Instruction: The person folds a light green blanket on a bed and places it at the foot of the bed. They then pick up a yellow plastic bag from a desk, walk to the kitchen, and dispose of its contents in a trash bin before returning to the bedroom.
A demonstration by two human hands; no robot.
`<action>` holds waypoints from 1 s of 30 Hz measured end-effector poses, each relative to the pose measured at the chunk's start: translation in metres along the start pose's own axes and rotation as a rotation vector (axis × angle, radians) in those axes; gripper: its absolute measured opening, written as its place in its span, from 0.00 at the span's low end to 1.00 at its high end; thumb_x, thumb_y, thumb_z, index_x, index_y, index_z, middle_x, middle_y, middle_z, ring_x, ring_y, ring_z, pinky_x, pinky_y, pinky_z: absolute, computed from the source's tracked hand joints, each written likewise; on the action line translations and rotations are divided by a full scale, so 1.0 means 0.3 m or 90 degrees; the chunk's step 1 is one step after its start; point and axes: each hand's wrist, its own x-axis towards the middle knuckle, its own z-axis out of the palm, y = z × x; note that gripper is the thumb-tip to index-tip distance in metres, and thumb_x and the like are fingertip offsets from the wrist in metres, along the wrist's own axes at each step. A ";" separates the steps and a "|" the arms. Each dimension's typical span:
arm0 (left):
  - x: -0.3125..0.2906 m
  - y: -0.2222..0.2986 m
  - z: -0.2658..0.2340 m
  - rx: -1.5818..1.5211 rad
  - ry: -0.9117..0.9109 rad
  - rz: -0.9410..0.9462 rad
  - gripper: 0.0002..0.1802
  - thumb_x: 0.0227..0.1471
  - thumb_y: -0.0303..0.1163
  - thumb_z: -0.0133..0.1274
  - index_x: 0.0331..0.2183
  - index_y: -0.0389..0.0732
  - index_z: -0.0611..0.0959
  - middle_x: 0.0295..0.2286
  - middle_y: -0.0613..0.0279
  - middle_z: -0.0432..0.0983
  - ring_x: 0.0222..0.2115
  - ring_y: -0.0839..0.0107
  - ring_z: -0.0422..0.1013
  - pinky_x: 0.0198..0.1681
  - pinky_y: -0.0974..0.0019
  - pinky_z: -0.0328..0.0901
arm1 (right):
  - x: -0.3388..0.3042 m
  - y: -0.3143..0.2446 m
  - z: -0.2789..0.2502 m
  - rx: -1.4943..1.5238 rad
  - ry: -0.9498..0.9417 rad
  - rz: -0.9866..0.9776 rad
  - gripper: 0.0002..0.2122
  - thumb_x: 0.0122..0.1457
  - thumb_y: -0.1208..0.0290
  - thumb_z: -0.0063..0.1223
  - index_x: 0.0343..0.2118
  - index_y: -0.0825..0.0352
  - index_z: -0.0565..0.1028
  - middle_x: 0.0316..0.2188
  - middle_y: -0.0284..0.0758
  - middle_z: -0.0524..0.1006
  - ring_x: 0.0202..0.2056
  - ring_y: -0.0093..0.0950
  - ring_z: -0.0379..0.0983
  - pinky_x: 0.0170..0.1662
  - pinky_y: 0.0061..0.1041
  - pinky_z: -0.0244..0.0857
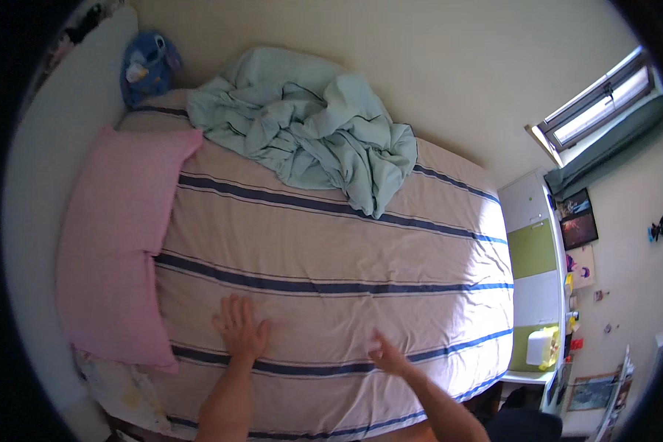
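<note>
My left hand (241, 329) lies palm down on the striped bedsheet (309, 250), its fingers spread, just above a dark blue stripe. Further right, my right hand (390, 359) is over the same sheet with one finger stretched out; its other fingers are partly hidden. I see nothing held in either hand. The sheet is pale pinkish beige with navy stripes and small wrinkles around my hands. To the left of my left hand is a pink pillow (114, 302), with another pink pillow (136, 177) beyond it against the headboard.
A crumpled pale green blanket (295, 121) is heaped at the far side by the wall. A blue plush toy (147, 66) sits in the far left corner. White and green cabinets (532, 250) stand past the bed's right end, below a window (600, 107) with a dark curtain (611, 151).
</note>
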 end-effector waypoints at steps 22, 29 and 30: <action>0.015 -0.132 0.269 0.043 0.183 0.067 0.45 0.41 0.43 0.52 0.61 0.41 0.57 0.62 0.49 0.45 0.62 0.45 0.40 0.59 0.34 0.35 | 0.202 -0.183 -0.234 -0.288 -0.070 -0.089 0.20 0.35 0.69 0.62 0.35 0.69 0.74 0.29 0.48 0.77 0.34 0.48 0.73 0.37 0.43 0.68; -0.018 -0.191 0.221 0.020 0.030 0.009 0.39 0.52 0.52 0.47 0.61 0.49 0.59 0.63 0.57 0.44 0.64 0.59 0.40 0.61 0.39 0.34 | -0.936 0.352 -0.141 -0.317 -0.060 -0.190 0.34 0.39 0.64 0.59 0.55 0.63 0.68 0.57 0.44 0.65 0.55 0.46 0.64 0.54 0.40 0.65; -0.084 -0.196 0.158 -0.028 -0.056 -0.040 0.35 0.56 0.49 0.44 0.62 0.48 0.59 0.62 0.55 0.50 0.63 0.61 0.44 0.62 0.47 0.40 | -1.026 0.276 -0.225 -0.121 -0.140 0.107 0.33 0.39 0.65 0.60 0.55 0.62 0.69 0.62 0.43 0.58 0.57 0.39 0.64 0.54 0.38 0.66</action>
